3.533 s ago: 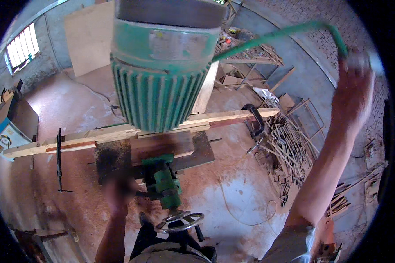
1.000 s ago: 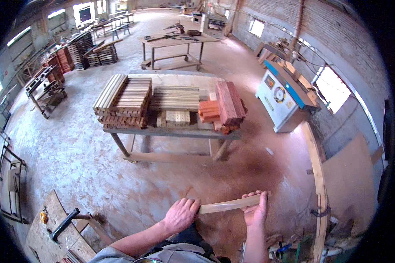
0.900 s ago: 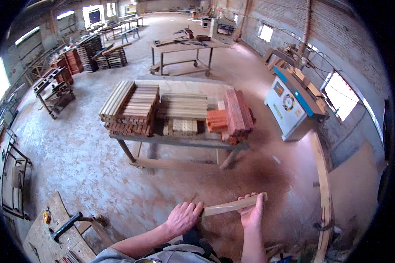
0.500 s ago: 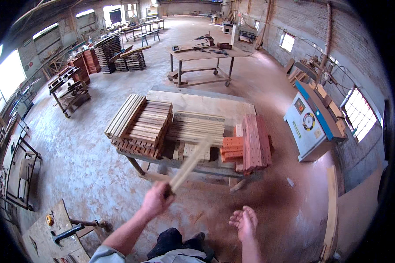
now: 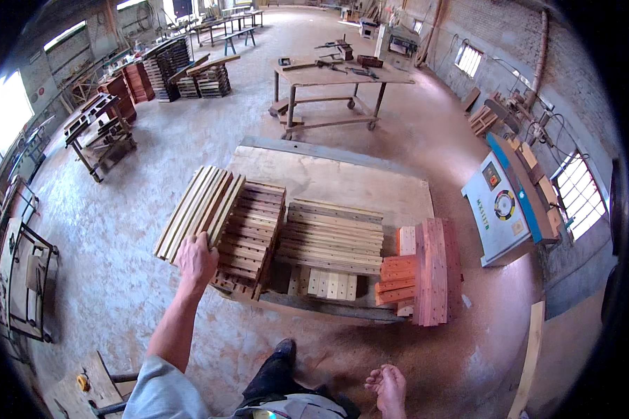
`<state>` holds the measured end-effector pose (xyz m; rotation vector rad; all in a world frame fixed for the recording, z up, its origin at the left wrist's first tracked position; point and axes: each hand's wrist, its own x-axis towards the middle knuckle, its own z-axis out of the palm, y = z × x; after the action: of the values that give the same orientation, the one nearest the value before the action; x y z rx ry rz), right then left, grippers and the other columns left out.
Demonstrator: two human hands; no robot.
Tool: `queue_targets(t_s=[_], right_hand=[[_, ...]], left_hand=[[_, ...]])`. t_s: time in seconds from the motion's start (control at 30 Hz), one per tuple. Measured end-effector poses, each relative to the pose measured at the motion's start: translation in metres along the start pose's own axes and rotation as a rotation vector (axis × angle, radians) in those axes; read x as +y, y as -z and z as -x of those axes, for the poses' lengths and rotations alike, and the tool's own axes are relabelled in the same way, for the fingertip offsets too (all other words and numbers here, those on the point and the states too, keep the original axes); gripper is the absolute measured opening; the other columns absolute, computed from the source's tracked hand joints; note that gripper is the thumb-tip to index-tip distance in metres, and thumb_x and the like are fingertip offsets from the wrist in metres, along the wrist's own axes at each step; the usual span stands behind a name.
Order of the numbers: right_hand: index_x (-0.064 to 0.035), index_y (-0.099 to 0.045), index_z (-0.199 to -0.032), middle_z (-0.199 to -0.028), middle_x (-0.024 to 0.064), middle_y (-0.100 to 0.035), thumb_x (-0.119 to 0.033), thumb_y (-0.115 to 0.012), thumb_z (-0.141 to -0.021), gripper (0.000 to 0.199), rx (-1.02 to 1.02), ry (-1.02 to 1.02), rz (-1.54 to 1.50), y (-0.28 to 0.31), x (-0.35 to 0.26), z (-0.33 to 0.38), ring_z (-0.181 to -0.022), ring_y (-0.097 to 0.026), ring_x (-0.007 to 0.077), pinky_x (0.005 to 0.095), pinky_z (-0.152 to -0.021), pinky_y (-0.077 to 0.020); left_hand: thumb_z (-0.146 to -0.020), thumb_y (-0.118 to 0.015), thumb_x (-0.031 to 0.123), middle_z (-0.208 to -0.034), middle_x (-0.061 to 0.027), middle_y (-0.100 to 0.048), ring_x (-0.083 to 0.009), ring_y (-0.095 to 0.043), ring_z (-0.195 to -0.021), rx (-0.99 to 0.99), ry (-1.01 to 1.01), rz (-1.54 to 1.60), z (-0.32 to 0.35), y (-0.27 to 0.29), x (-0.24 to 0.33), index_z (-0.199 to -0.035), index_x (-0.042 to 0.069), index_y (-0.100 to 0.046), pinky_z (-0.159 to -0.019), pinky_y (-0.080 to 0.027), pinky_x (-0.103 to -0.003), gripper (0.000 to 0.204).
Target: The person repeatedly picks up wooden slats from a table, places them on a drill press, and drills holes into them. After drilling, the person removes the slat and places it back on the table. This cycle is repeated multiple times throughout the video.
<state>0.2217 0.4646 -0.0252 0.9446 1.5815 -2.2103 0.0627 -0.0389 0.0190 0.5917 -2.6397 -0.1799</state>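
Pale strip atop stack, slats beside, red bars beyond.

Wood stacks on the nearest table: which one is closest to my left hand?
The leftmost stack, topped partly with pale strips; your left hand is at its near end. The middle stack and reddish stack lie farther right.

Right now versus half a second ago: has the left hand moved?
Yes, forward and left: the left hand appeared short of the table, now it's atop the left wood stack.
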Motion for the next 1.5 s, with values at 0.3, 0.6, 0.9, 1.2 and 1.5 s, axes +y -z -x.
queue_targets(t_s=[0.3, 0.6, 0.9, 1.2, 1.5], right_hand=[[-0.0035, -0.053, -0.109, -0.09, 0.0132, -0.065, -0.021, -0.054, -0.098, 0.021, -0.001, -0.102, 0.063, -0.052, 0.004, -0.04, -0.074, -0.066, 0.0227, 0.0369, -0.063, -0.059], [-0.0026, -0.055, -0.108, -0.094, 0.0115, -0.064, -0.018, -0.052, -0.099, 0.018, 0.059, -0.111, 0.073, -0.053, 0.015, -0.05, -0.078, -0.066, 0.0209, 0.0336, -0.067, -0.0565], [-0.004, -0.057, -0.102, -0.089, 0.0113, -0.065, -0.019, -0.052, -0.098, 0.016, 0.311, -0.173, 0.056, -0.03, 0.044, -0.016, -0.073, -0.065, 0.0219, 0.0365, -0.065, -0.0567], [-0.0024, -0.056, -0.1, -0.091, 0.0102, -0.064, -0.021, -0.053, -0.098, 0.019, 0.275, -0.169, 0.01, -0.016, 0.064, 0.004, -0.075, -0.064, 0.0192, 0.0334, -0.063, -0.0563], [-0.0034, -0.054, -0.108, -0.093, 0.012, -0.065, -0.019, -0.052, -0.098, 0.019, 0.212, -0.027, -0.081, 0.059, 0.096, 0.058, -0.079, -0.065, 0.0215, 0.0355, -0.068, -0.0564]], left_hand=[[-0.074, -0.074, 0.015, -0.119, -0.0167, -0.054, -0.0346, -0.049, -0.113, 0.08, -0.001, -0.168, -0.011, -0.008, 0.012, -0.123, 0.002, -0.053, -0.094, -0.042, -0.045, 0.055], [-0.094, -0.06, 0.032, -0.092, -0.0083, -0.061, -0.022, -0.061, -0.078, -0.987, 1.137, 1.756, 0.071, -0.123, 0.16, -0.113, 0.006, -0.056, -0.066, -0.05, -0.033, 0.032], [-0.09, -0.064, 0.042, -0.075, 0.0022, -0.059, -0.0119, -0.057, -0.062, -0.718, 1.427, 1.735, 0.067, -0.199, 0.146, -0.095, 0.017, -0.058, -0.046, -0.039, -0.028, 0.026], [-0.092, -0.054, 0.03, -0.088, -0.0038, -0.067, -0.0201, -0.066, -0.077, -0.632, 1.305, 1.813, 0.127, -0.146, 0.134, -0.098, 0.013, -0.057, -0.06, -0.046, -0.03, 0.018], [-0.089, -0.057, 0.028, -0.089, -0.0052, -0.068, -0.0179, -0.062, -0.07, -0.589, 1.272, 1.819, 0.22, -0.052, 0.083, -0.098, 0.011, -0.062, -0.055, -0.048, -0.027, 0.021]])
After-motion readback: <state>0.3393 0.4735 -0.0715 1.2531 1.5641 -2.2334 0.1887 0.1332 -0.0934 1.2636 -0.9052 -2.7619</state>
